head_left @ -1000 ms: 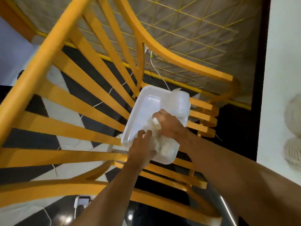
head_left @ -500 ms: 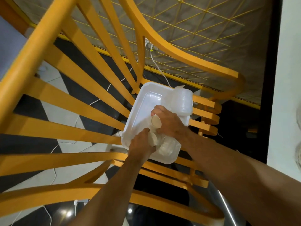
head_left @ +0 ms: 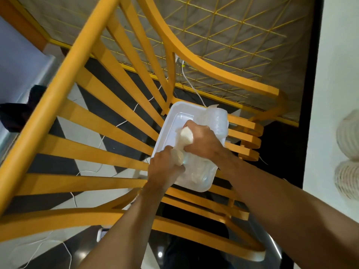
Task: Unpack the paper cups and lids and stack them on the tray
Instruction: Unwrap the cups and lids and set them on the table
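Paper cups occupy both hands above the white tray [head_left: 167, 133], which rests on the yellow slatted table [head_left: 108, 127]. The right hand [head_left: 204, 144] has its fingers curled round a cream-coloured cup [head_left: 186, 137] over the middle of the tray, its round end turned toward the camera. The left hand [head_left: 165, 169], at the tray's near-left rim, is wrapped round a second cream cup [head_left: 177, 157], which lies just beside the first; whether the two cups touch cannot be told. Both cups look plain, pale beige and smooth, without print.

Inside the tray, along its far right side, lies a stack of clear plastic lids [head_left: 217, 121] in a thin transparent wrap. At the tray's near end sits crumpled clear plastic packaging [head_left: 200, 173], with pale rounded shapes showing dimly through it; what they are cannot be told. The tray's far-left floor is bare white.

Below the table's slats a white cable [head_left: 124, 121] runs over the black-and-white floor [head_left: 87, 136].
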The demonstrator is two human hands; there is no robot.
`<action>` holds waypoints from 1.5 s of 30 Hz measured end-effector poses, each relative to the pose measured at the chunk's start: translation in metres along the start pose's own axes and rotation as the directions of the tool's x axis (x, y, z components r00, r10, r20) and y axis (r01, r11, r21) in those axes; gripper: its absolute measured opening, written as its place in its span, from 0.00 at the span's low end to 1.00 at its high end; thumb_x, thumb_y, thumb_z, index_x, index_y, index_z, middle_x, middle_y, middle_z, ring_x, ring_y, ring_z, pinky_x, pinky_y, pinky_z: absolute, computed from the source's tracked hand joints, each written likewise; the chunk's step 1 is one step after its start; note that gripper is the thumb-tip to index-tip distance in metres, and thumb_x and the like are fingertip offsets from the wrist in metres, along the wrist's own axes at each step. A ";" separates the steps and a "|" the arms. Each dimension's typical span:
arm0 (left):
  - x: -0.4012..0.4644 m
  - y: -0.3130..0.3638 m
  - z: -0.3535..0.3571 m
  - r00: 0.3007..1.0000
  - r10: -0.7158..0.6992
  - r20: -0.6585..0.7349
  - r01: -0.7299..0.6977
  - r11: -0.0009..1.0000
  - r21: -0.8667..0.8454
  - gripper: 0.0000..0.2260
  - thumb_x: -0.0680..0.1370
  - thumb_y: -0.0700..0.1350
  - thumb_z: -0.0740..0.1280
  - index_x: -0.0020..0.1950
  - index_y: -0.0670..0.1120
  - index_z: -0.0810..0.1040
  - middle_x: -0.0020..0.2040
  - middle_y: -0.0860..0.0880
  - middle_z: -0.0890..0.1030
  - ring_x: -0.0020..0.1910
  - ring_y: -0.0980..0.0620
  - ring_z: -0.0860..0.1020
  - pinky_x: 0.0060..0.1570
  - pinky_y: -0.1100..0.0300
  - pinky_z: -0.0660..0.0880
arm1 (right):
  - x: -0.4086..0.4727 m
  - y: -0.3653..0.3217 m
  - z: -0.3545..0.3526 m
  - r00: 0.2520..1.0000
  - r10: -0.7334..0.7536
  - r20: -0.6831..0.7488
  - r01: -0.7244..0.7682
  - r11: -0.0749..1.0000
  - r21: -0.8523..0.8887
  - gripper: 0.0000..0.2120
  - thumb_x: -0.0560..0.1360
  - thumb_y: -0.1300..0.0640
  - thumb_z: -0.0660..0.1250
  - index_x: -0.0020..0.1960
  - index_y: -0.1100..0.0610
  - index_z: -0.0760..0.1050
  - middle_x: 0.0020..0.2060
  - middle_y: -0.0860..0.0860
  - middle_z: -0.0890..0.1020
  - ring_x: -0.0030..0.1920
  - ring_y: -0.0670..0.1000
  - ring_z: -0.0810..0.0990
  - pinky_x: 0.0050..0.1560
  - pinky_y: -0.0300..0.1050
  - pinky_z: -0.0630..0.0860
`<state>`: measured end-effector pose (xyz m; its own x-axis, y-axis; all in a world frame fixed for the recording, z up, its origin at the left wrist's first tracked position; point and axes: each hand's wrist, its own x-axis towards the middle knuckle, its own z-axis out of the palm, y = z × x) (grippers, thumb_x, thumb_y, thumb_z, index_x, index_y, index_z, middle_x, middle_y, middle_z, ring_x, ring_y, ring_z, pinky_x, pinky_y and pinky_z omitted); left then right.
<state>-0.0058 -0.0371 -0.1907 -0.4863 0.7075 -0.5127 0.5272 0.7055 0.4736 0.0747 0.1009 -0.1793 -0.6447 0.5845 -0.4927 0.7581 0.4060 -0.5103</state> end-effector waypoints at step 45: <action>-0.256 0.375 0.017 0.908 0.403 0.117 -0.419 0.876 0.239 0.24 0.70 0.52 0.77 0.55 0.49 0.64 0.50 0.51 0.69 0.48 0.49 0.67 0.49 0.54 0.69 | -0.384 0.175 -0.244 0.891 0.303 -0.337 -0.204 0.932 0.299 0.27 0.66 0.56 0.78 0.60 0.51 0.69 0.48 0.50 0.79 0.37 0.52 0.84 0.34 0.48 0.84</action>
<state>0.3284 0.0453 0.1061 -0.1476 0.9217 -0.3588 0.8321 0.3118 0.4588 0.4788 0.1196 0.0926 -0.3117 0.8810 -0.3559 0.8088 0.0494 -0.5860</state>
